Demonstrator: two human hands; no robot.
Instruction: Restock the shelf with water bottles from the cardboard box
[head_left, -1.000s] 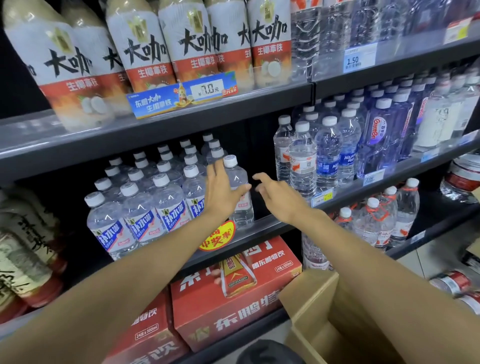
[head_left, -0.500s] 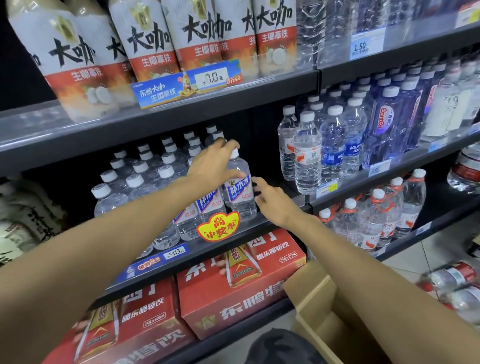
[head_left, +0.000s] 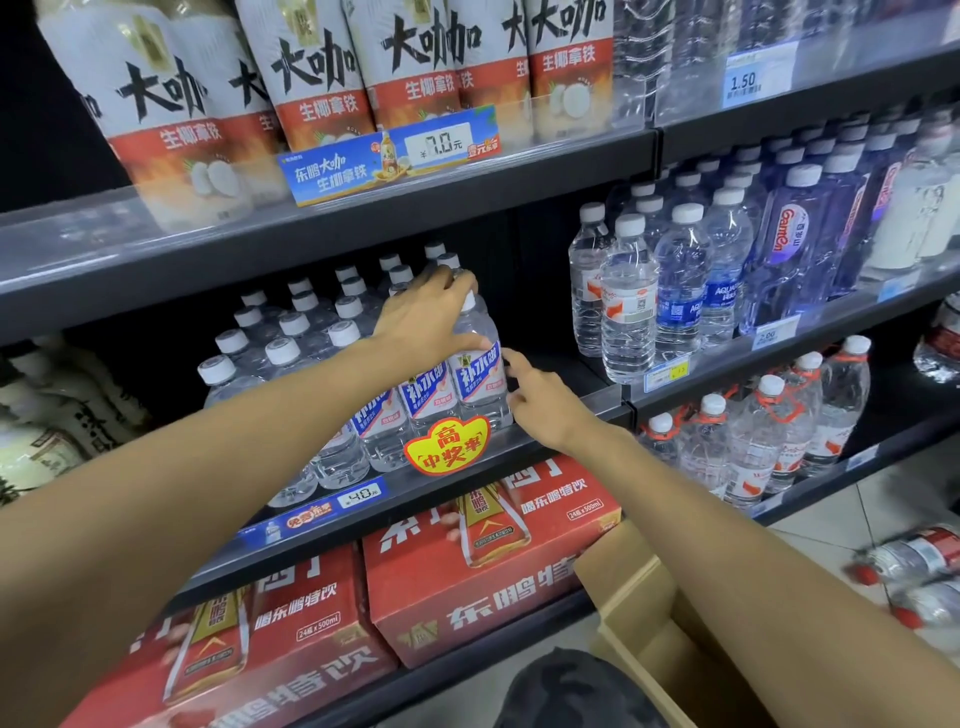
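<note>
Left hand (head_left: 428, 317) gripping front bottle (head_left: 480, 371), right hand (head_left: 543, 397) fingertips touching it

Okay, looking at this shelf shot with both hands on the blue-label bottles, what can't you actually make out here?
Head view only:
- Cardboard box: its inside is hidden by the right forearm and cut by the bottom edge, so any remaining bottles are unseen.
- Front blue-label bottle: the left hand covers its neck, hiding the grip.
- Right hand: whether its fingertips touch that bottle is unclear.
- Price tag under the clear bottles: too small and blurred to read.
</note>
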